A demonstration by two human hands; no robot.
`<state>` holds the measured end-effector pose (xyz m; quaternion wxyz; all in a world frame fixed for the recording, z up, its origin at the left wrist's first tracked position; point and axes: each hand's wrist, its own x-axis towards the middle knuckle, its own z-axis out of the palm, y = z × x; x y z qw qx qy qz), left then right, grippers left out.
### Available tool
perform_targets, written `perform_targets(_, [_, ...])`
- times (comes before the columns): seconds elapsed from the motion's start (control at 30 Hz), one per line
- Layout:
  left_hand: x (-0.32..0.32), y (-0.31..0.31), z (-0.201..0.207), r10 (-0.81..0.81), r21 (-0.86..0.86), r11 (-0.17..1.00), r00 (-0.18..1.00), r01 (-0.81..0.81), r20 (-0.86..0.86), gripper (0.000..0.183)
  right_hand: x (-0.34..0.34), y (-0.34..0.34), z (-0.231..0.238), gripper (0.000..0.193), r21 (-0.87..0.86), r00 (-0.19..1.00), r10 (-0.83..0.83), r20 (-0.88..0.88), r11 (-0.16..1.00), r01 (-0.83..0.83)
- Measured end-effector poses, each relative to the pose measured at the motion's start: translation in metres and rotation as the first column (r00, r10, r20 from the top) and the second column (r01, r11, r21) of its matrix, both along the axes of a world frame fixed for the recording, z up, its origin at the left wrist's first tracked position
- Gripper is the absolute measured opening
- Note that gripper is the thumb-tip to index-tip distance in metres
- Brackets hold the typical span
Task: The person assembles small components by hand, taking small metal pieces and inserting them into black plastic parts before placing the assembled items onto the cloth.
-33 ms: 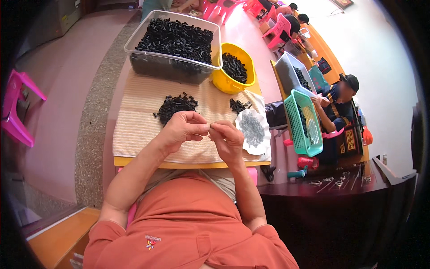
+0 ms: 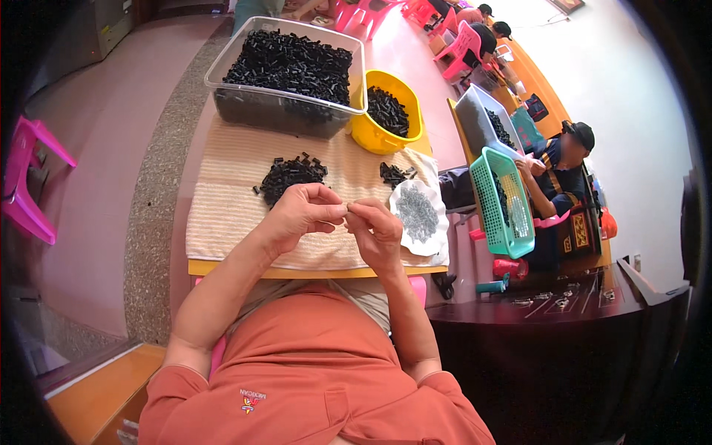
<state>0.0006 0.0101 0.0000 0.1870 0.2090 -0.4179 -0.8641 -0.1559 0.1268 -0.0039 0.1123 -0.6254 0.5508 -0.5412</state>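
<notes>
Over the towel-covered table (image 2: pixel 222 222), my left hand (image 2: pixel 302 215) and my right hand (image 2: pixel 377 233) meet fingertip to fingertip. Each pinches with thumb and forefinger; whatever lies between the tips is too small and covered to name. Just beyond my left hand is a loose heap of short black tube-like pieces (image 2: pixel 291 176). A white scalloped dish (image 2: pixel 437 194) of small clear-grey bits stands to the right of my right hand. Behind that dish lies a smaller cluster of black pieces (image 2: pixel 394 174).
At the table's far side stand a clear plastic bin (image 2: pixel 289 122) and a yellow basin (image 2: pixel 382 141), both holding black pieces. To the right, a co-worker (image 2: pixel 560 170) sits by a green basket (image 2: pixel 512 245) and a pale bin (image 2: pixel 475 119). A pink stool (image 2: pixel 30 178) stands at left.
</notes>
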Motion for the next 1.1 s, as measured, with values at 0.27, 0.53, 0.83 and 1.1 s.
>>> perform_targets(0.27, [-0.003, 0.002, -0.003, 0.030, -0.067, 0.997, 0.999, -0.031, -0.020, 0.019, 0.013, 0.002, 0.012, 0.028, 0.018, 0.993, -0.083, -0.084, 0.996, 0.085])
perform_targets(0.53, [-0.005, 0.005, -0.006, 0.031, -0.228, 0.973, 0.998, -0.041, -0.048, 0.021, 0.011, 0.003, 0.005, 0.028, -0.009, 0.973, -0.142, -0.180, 0.990, 0.142])
perform_targets(0.83, [-0.006, 0.005, -0.007, 0.084, -0.223, 0.972, 0.996, -0.078, 0.017, 0.019, -0.014, 0.020, 0.019, 0.029, 0.232, 0.949, -0.096, -0.300, 0.958, 0.170])
perform_targets(1.1, [-0.006, 0.002, -0.008, 0.101, -0.177, 0.980, 0.995, -0.094, 0.027, 0.016, -0.099, 0.071, 0.019, 0.022, 0.426, 0.807, -0.288, -0.515, 0.731, 0.533])
